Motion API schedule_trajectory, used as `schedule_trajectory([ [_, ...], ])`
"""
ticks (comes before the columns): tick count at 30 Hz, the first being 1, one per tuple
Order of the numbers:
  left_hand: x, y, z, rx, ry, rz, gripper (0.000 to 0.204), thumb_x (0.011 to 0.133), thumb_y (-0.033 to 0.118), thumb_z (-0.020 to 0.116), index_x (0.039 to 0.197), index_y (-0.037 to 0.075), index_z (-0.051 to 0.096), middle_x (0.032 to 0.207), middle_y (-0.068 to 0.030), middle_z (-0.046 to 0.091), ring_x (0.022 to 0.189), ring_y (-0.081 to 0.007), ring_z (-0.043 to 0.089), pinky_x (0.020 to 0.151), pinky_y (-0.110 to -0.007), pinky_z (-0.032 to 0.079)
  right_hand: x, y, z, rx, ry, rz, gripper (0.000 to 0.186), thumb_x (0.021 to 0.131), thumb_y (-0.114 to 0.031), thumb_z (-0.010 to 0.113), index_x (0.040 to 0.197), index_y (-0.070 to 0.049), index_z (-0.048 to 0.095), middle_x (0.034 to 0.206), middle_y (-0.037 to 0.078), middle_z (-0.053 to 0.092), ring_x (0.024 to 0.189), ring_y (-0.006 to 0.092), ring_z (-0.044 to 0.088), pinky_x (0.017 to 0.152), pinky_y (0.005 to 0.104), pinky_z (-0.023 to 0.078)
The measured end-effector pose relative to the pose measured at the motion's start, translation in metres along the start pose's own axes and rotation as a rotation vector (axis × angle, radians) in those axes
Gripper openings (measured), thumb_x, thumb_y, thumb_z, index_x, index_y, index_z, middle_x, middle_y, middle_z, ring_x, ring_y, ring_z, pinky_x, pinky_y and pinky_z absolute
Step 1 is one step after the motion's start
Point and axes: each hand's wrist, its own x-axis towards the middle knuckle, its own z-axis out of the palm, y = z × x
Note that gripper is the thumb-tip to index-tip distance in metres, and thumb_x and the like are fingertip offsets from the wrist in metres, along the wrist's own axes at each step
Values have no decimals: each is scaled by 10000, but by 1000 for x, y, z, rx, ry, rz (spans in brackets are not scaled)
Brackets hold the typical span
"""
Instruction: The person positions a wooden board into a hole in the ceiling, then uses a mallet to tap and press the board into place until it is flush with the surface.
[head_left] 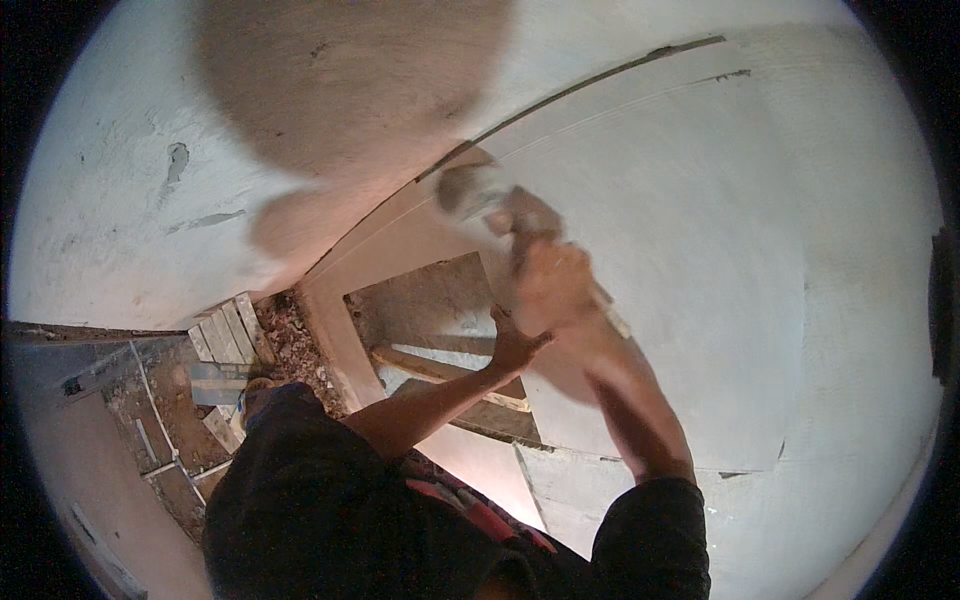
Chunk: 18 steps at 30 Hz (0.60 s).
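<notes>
My right hand [555,285] is closed around the handle of a hand tool [528,212], reaching across a pale plastered wall. Motion smears the tool, so its kind cannot be made out; its greyish, rounded end [470,190] is near the corner seam, and a thin light handle end sticks out below my fist. My left hand [515,348] has thumb and fingers apart at the right edge of a rectangular opening [415,295] in the wall. Nothing shows in it. Inside the opening a wooden bar [440,370] lies at a slant.
Another plastered wall [120,200] meets this one along a dark seam [600,78] and carries a large round shadow. Lower left are light wooden planks [228,328], reddish rubble [290,335] and a floor with pale strips [160,425].
</notes>
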Motion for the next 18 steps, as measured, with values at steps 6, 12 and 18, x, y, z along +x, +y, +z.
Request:
schedule_trajectory([
  [6, 6, 4, -7, 217, -98, 63, 1095, 806, 518, 818, 1528, -16, 192, 1518, -240, 260, 1417, -364, 273, 1208, -495, 146, -22, -27, -15, 12, -50, 62, 308, 999, -283, 532, 1179, -47, 616, 901, 264, 687, 793, 394, 717, 686, 524, 576],
  [12, -4, 59, -16, -3, -27, -118, 1169, 791, 596, 796, 1545, -24, 154, 1558, -259, 222, 1489, -374, 172, 1228, -492, 71, -12, 2, -9, 34, -70, 133, 309, 980, -270, 536, 1198, -62, 603, 868, 240, 696, 791, 452, 698, 694, 536, 575],
  [18, 7, 12, -4, 143, -73, 3, 1101, 840, 641, 710, 1564, 11, 171, 1608, -226, 190, 1503, -373, 142, 1226, -507, 85, -19, -7, 13, -32, -60, -18, 271, 967, -226, 529, 1116, -22, 627, 795, 233, 697, 705, 412, 703, 634, 516, 570],
])
